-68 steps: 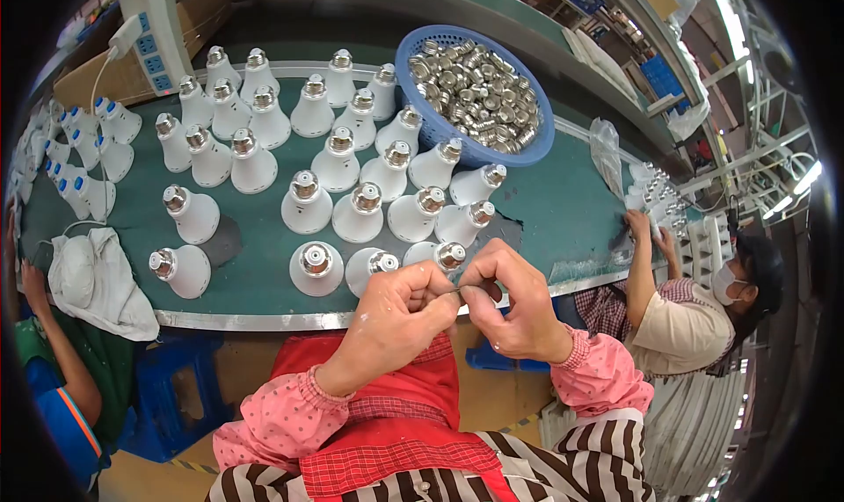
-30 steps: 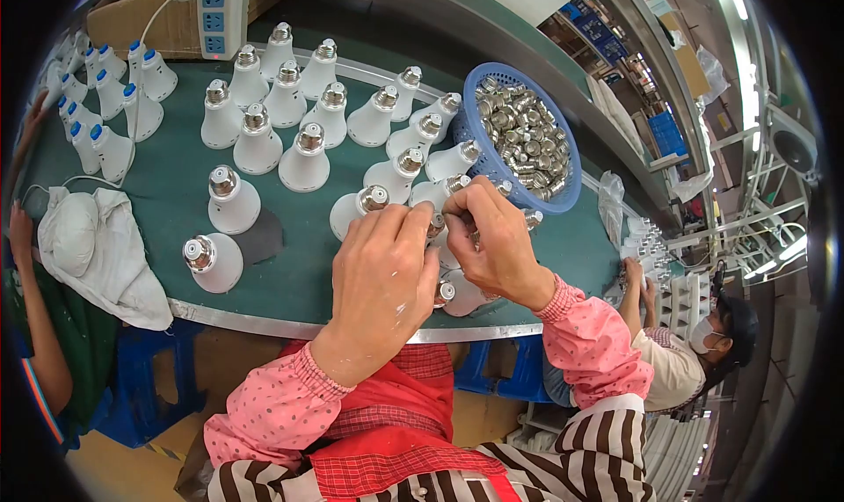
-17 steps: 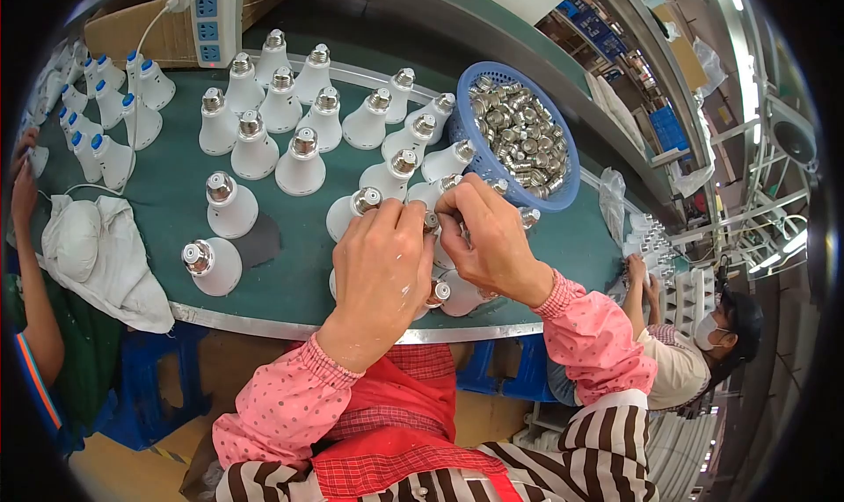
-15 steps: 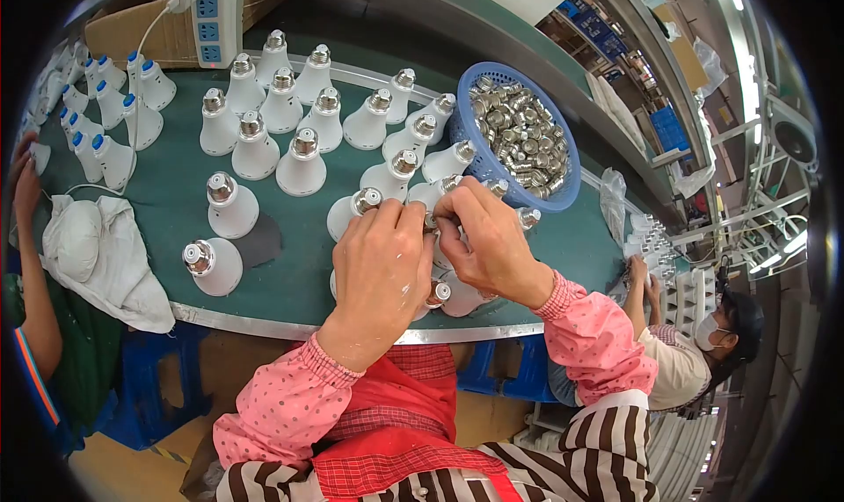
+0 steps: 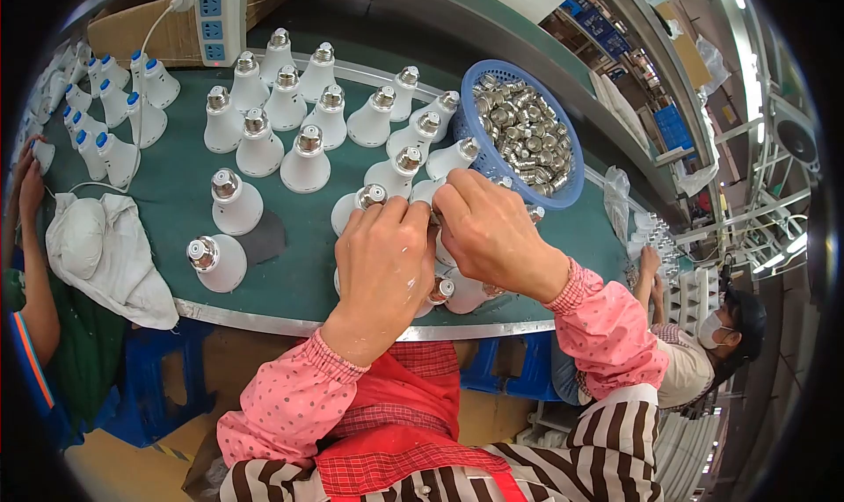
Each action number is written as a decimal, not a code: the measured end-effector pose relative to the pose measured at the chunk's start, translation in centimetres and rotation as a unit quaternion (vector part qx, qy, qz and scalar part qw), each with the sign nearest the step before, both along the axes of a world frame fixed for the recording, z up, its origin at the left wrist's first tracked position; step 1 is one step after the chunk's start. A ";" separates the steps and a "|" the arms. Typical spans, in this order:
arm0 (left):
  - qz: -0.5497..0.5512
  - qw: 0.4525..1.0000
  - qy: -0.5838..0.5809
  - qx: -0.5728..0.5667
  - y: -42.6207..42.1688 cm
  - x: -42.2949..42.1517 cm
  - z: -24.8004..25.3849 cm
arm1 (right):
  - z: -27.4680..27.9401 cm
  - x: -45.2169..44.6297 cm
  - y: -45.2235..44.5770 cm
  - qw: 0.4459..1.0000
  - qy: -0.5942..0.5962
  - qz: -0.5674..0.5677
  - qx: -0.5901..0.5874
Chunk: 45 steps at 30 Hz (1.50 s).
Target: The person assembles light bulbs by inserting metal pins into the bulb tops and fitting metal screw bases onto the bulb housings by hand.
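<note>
My left hand [image 5: 383, 260] and my right hand [image 5: 494, 231] meet over the near middle of the table, fingers curled in around a light bulb [image 5: 445, 252]. Only a bit of its white body shows below my fingers; the metal cap end is hidden behind them. More white bulbs with silver screw caps crowd close around both hands. One bulb [image 5: 374, 196] rises just beyond my left knuckles, and another bulb [image 5: 469, 293] leans under my right wrist. Standing bulbs [image 5: 305, 161] fill the table to the left.
A blue basket [image 5: 576, 172] full of loose metal caps stands beyond my right hand. Bulbs with blue tips [image 5: 145, 120], a white cloth [image 5: 132, 273] and a power strip [image 5: 211, 18] are at left. Co-workers sit on both sides, one person's hand [image 5: 649, 260] at right.
My right hand has turned slightly and its knuckles have risen, covering the metal cap that showed between my hands. My left hand is nearly still. The right co-worker's hand has lifted a little.
</note>
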State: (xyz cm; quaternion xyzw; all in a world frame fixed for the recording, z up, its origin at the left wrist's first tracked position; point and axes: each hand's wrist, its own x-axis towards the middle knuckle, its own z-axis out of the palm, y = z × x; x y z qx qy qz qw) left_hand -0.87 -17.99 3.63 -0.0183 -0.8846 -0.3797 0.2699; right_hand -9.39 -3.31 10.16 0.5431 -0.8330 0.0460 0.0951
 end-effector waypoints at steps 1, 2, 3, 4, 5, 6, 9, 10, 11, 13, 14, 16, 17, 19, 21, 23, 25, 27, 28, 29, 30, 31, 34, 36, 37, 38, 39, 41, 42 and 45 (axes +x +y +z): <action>-0.001 1.000 0.000 -0.004 0.0 0.0 0.1 | -0.1 0.1 0.0 1.000 0.011 0.004 0.000; 0.001 1.000 0.001 -0.002 0.0 0.0 0.1 | -0.3 0.1 0.0 1.000 0.023 0.007 -0.001; 0.004 1.000 0.002 0.001 0.0 0.0 0.2 | -0.5 0.1 0.1 1.000 0.007 0.001 -0.024; 0.006 1.000 0.004 0.003 0.0 0.1 0.2 | -0.9 0.0 0.2 0.999 -0.009 -0.006 -0.047; 0.006 1.000 0.004 0.003 0.0 0.0 0.3 | -1.2 -0.1 0.4 0.997 -0.024 -0.012 -0.070; 0.007 1.000 0.004 0.004 0.1 0.0 0.3 | -1.4 -0.1 0.5 0.993 -0.061 -0.022 -0.095; 0.004 1.000 0.000 -0.003 0.1 0.0 0.4 | -1.5 0.0 0.9 0.972 -0.165 -0.056 -0.155; 0.003 1.000 -0.002 -0.007 0.0 0.0 0.4 | -1.3 0.0 1.0 0.964 -0.195 -0.071 -0.165; 0.001 1.000 -0.001 0.000 0.0 -0.1 0.3 | -1.2 0.1 1.1 0.955 -0.225 -0.085 -0.175; -0.002 1.000 0.001 0.011 -0.1 -0.1 0.0 | -1.0 0.1 1.1 0.906 -0.339 -0.149 -0.205; 0.000 1.000 -0.001 0.009 -0.1 -0.1 0.0 | -0.9 0.1 1.1 0.874 -0.394 -0.180 -0.219; 0.002 1.000 -0.005 0.003 -0.1 0.0 0.0 | -0.5 -0.1 0.9 0.850 -0.443 -0.194 -0.208; 0.002 1.000 -0.010 0.001 -0.1 0.0 0.1 | -0.3 -0.2 0.8 0.837 -0.467 -0.200 -0.202; 0.001 1.000 -0.018 -0.003 -0.1 0.0 0.2 | -0.1 -0.4 0.6 0.817 -0.496 -0.214 -0.199; -0.003 1.000 -0.018 -0.005 -0.2 0.0 0.1 | 0.1 -0.7 0.5 0.801 -0.521 -0.227 -0.190; -0.005 1.000 -0.020 -0.007 -0.2 0.0 0.1 | 0.4 -1.1 0.5 0.787 -0.541 -0.240 -0.176; -0.006 1.000 -0.022 -0.009 -0.2 0.0 0.1 | 0.4 -1.5 0.4 0.780 -0.554 -0.236 -0.168; -0.006 1.000 -0.022 -0.012 -0.2 -0.1 0.1 | 0.4 -1.7 0.4 0.777 -0.562 -0.235 -0.159; -0.005 1.000 -0.023 -0.013 -0.2 -0.1 0.0 | 0.6 -1.8 0.3 0.778 -0.562 -0.237 -0.154; -0.006 1.000 -0.022 -0.013 -0.2 -0.1 0.0 | 0.6 -1.8 0.2 0.777 -0.563 -0.238 -0.149; -0.006 1.000 -0.022 -0.013 -0.2 -0.1 0.0 | 0.5 -1.8 0.1 0.778 -0.562 -0.239 -0.149; -0.006 1.000 -0.020 -0.013 -0.2 -0.1 -0.1 | 0.4 -1.8 0.0 0.779 -0.560 -0.239 -0.150; -0.004 1.000 -0.021 -0.015 -0.2 -0.2 -0.1 | 0.4 -1.9 -0.4 0.786 -0.547 -0.254 -0.136; -0.006 1.000 -0.021 -0.020 -0.2 -0.2 -0.2 | 0.6 -1.9 -0.3 0.794 -0.537 -0.255 -0.128; -0.005 1.000 -0.019 -0.022 -0.2 -0.2 -0.1 | 0.6 -2.0 -0.2 0.799 -0.534 -0.249 -0.123; -0.007 1.000 -0.021 -0.022 -0.2 -0.2 0.0 | 0.7 -2.0 -0.2 0.803 -0.531 -0.243 -0.118; -0.008 1.000 -0.023 -0.020 -0.3 -0.1 0.0 | 0.7 -2.1 0.0 0.807 -0.527 -0.237 -0.123; -0.007 0.999 -0.030 -0.016 -0.3 0.0 0.2 | 0.7 -2.0 0.5 0.812 -0.522 -0.226 -0.132; -0.006 0.999 -0.034 -0.013 -0.3 0.1 0.2 | 0.9 -1.9 0.7 0.818 -0.514 -0.223 -0.131; -0.008 0.999 -0.033 -0.009 -0.3 0.2 0.1 | 1.2 -1.5 1.3 0.834 -0.489 -0.214 -0.142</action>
